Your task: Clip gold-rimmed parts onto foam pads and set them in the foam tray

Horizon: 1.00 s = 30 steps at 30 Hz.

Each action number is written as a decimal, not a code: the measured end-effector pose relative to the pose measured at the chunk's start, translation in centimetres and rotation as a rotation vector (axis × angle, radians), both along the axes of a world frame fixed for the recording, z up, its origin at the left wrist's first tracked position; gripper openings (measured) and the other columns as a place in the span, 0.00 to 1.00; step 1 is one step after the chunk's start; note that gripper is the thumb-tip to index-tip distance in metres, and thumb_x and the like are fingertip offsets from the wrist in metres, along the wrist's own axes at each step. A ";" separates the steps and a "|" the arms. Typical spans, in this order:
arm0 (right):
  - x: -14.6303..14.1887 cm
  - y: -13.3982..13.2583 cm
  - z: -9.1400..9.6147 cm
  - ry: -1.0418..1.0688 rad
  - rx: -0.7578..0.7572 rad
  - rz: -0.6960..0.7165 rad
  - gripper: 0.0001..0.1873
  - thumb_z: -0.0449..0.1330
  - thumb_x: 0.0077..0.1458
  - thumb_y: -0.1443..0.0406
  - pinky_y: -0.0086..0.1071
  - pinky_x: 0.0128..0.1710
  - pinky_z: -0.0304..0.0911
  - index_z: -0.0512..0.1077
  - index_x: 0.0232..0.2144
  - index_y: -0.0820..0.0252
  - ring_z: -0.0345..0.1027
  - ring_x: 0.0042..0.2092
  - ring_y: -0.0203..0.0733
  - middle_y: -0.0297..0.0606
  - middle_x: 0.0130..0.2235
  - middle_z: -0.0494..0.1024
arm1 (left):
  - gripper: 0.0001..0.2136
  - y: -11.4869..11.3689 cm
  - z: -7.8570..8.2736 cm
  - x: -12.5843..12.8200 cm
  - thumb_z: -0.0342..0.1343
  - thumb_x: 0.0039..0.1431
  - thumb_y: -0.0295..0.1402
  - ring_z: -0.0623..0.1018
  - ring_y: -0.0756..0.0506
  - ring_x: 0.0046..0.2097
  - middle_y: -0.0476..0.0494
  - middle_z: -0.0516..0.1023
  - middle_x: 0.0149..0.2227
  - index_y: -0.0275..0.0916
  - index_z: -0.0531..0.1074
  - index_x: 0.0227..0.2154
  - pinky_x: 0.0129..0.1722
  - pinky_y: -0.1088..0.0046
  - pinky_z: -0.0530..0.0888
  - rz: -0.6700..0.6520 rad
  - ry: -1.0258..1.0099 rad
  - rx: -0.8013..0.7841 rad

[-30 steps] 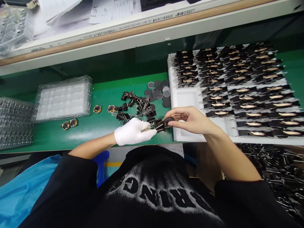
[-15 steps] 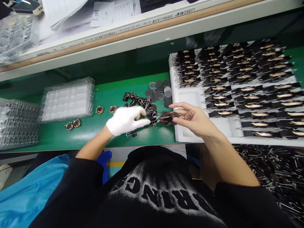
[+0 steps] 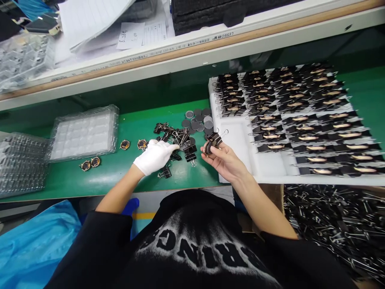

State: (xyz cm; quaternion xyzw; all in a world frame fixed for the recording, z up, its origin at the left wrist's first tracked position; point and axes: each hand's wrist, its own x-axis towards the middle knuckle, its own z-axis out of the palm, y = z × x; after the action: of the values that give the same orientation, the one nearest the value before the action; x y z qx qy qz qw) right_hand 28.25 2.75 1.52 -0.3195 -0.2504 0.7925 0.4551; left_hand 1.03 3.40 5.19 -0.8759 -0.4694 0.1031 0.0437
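My right hand (image 3: pixel 224 160), bare, pinches a round part with black binder clips (image 3: pixel 213 141) clamped on it, just left of the white foam tray (image 3: pixel 240 136). My left hand (image 3: pixel 153 155) wears a white glove and rests palm down on the green bench, fingertips reaching into the loose pile of black binder clips (image 3: pixel 176 138). Whether its fingers hold a clip is hidden. Grey discs (image 3: pixel 198 119) lie behind the pile. Small round gold-rimmed parts (image 3: pixel 124 144) lie left of the gloved hand.
The foam tray holds several rows of clipped parts (image 3: pixel 300 112). Clear blister trays (image 3: pixel 84 132) and a stack of them (image 3: pixel 21 164) stand at the left. A box of loose clips (image 3: pixel 333 224) sits below at right. A shelf (image 3: pixel 180 52) overhangs the back.
My right hand has turned the clipped part up and moved it slightly left and back. My gloved left hand left the part and dropped onto the clip pile.
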 end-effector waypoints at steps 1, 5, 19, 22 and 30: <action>-0.2 0.0 0.0 -0.007 0.010 -0.018 0.20 0.79 0.44 0.57 0.36 0.52 0.76 0.77 0.37 0.53 0.79 0.47 0.40 0.33 0.41 0.83 | 0.20 0.0 0.0 0.0 0.44 0.71 0.26 0.80 0.39 0.40 0.39 0.83 0.40 0.43 0.73 0.60 0.45 0.60 0.62 -0.006 0.009 0.008; -0.9 -0.3 0.0 -0.027 0.044 -0.083 0.23 0.79 0.43 0.58 0.41 0.54 0.76 0.75 0.39 0.53 0.80 0.47 0.43 0.35 0.42 0.84 | 0.17 0.1 -0.5 -0.1 0.48 0.69 0.28 0.80 0.39 0.41 0.39 0.84 0.38 0.42 0.76 0.55 0.47 0.59 0.62 0.068 -0.049 0.019; -3.0 -1.7 -1.0 -0.063 0.152 -0.116 0.25 0.80 0.40 0.58 0.35 0.49 0.74 0.77 0.38 0.55 0.78 0.42 0.39 0.33 0.40 0.83 | 0.12 -0.9 -2.1 0.2 0.53 0.70 0.36 0.81 0.39 0.42 0.40 0.85 0.38 0.44 0.79 0.49 0.51 0.58 0.65 0.236 -0.303 0.274; -3.0 -1.7 -0.8 -0.110 0.212 -0.074 0.22 0.81 0.38 0.58 0.39 0.50 0.74 0.78 0.34 0.56 0.79 0.41 0.42 0.35 0.38 0.83 | 0.10 -0.9 -2.5 0.4 0.56 0.68 0.34 0.82 0.40 0.45 0.40 0.85 0.41 0.41 0.78 0.47 0.51 0.61 0.68 0.233 -0.549 0.484; -3.7 -1.1 -0.2 -0.213 0.610 0.040 0.17 0.76 0.49 0.59 0.43 0.59 0.72 0.82 0.42 0.57 0.72 0.62 0.52 0.46 0.64 0.74 | 0.14 -2.5 -1.2 3.5 0.56 0.67 0.33 0.80 0.49 0.36 0.48 0.81 0.36 0.42 0.75 0.54 0.42 0.71 0.76 0.118 -0.948 0.261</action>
State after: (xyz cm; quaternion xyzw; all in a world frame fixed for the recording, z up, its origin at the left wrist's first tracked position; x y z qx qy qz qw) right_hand 24.57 1.64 1.35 -0.2448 -0.5287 0.6518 0.4854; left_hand 4.51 0.88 3.99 -0.7854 -0.4956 -0.3639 -0.0710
